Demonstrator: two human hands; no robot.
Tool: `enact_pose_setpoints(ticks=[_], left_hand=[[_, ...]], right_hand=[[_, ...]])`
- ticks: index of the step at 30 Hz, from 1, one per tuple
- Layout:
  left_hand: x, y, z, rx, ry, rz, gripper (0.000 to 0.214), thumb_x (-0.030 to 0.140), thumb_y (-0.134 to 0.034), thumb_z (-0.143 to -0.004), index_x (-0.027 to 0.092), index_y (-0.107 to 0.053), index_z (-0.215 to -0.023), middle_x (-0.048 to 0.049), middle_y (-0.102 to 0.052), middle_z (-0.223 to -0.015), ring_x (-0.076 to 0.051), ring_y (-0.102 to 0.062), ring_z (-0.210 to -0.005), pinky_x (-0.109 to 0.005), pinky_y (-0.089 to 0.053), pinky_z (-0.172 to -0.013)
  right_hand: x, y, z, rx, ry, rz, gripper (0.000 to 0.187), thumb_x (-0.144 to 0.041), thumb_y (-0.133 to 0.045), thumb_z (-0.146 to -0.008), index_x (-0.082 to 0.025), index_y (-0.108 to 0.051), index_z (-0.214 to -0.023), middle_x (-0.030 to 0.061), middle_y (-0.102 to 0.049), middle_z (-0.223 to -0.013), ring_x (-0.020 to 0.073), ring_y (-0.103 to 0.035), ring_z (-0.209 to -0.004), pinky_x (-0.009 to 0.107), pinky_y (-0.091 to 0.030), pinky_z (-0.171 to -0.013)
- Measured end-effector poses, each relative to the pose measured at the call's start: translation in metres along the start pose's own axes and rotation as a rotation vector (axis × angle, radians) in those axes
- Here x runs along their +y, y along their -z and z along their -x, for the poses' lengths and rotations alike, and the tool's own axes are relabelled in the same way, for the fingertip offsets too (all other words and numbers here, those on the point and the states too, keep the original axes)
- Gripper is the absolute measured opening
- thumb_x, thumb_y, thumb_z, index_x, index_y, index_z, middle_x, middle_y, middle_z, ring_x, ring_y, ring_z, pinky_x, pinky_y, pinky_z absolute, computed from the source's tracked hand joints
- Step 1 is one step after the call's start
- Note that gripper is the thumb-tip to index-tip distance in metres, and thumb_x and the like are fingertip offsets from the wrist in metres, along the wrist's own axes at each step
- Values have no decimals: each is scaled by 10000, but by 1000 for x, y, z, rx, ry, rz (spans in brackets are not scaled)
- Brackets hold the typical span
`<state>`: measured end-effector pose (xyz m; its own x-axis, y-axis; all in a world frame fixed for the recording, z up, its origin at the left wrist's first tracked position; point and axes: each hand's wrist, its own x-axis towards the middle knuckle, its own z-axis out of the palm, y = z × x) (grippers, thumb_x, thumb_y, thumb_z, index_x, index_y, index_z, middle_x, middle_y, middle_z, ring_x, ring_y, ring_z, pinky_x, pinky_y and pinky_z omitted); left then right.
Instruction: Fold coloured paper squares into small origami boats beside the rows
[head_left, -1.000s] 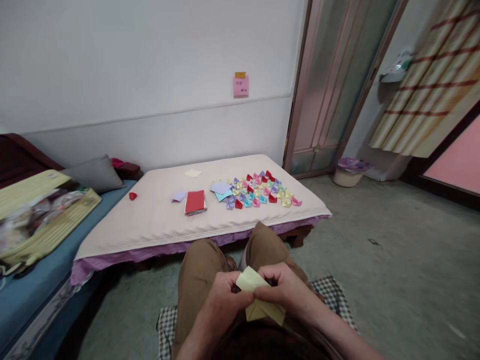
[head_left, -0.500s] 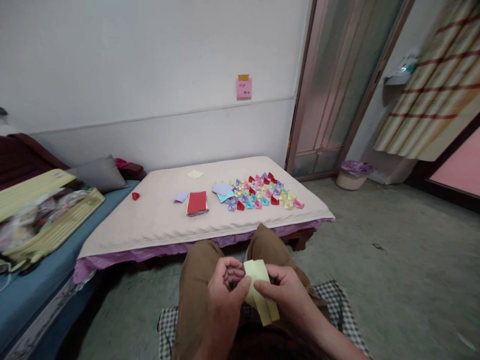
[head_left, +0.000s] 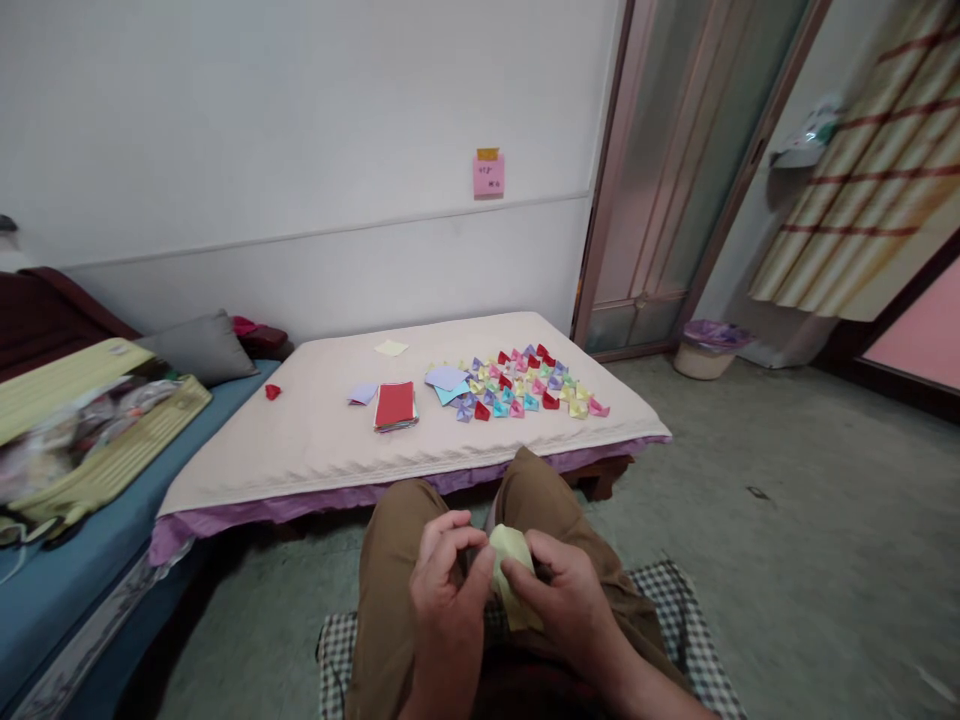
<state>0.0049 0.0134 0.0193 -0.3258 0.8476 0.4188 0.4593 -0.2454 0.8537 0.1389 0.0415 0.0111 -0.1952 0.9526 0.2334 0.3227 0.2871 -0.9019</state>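
Before you stood the table, draped in cream cloth, with your brown-trousered legs nearer. Your right hand pinched a folded pale yellow paper above your lap. Your left hand, loosely curled, met its left edge; whether it gripped, I couldn't tell. A red-topped stack lay left of many small folded shapes.

One head-worn view, wide, facing forward and down.
From above the wearer's knees, close below, it looks over the desk, near edge to far, to the wall behind.
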Motion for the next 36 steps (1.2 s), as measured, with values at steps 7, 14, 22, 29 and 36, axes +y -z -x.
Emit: enact_pose_setpoints(ticks=[7,14,22,29,36], left_hand=[[2,0,-2,39,125,174,104,216,-646,-731,171,-667,-822,-88,-607,-1010,-189,-628,-844,-283,-528,-722],[-3,-6,-7,65,173,265,91,217,-647,-701,162,-659,-772,-73,-597,-942,-145,-601,-718,-243,-506,-642],[13,0,-11,12,287,325,85,232,-656,-662,159,-619,-684,-53,-595,-881,-142,-579,-704,-227,-479,-627],[16,4,-12,-73,303,265,97,232,-633,-669,159,-617,-607,-69,-606,-942,-158,-584,-716,-239,-460,-620],[16,5,-13,-121,267,136,105,233,-635,-672,163,-662,-599,-71,-631,-930,-140,-574,-624,-245,-449,-572]], right_hand=[[5,-3,1,23,126,75,315,-260,-549,-770,-187,-392,-508,-51,-361,-525,93,-356,-498,212,-261,-472],[7,-4,-1,14,130,105,301,-248,-552,-755,-188,-399,-504,-53,-367,-519,94,-359,-496,215,-259,-472],[7,-4,-3,-25,29,10,241,-252,-539,-755,-176,-489,-532,-41,-428,-531,102,-393,-511,211,-299,-481],[5,-3,-3,-13,13,-27,226,-256,-561,-745,-169,-525,-539,-41,-456,-531,104,-417,-519,211,-326,-501],[7,-4,-3,3,105,21,247,-255,-562,-785,-168,-549,-553,-29,-491,-541,110,-444,-525,214,-333,-510]])
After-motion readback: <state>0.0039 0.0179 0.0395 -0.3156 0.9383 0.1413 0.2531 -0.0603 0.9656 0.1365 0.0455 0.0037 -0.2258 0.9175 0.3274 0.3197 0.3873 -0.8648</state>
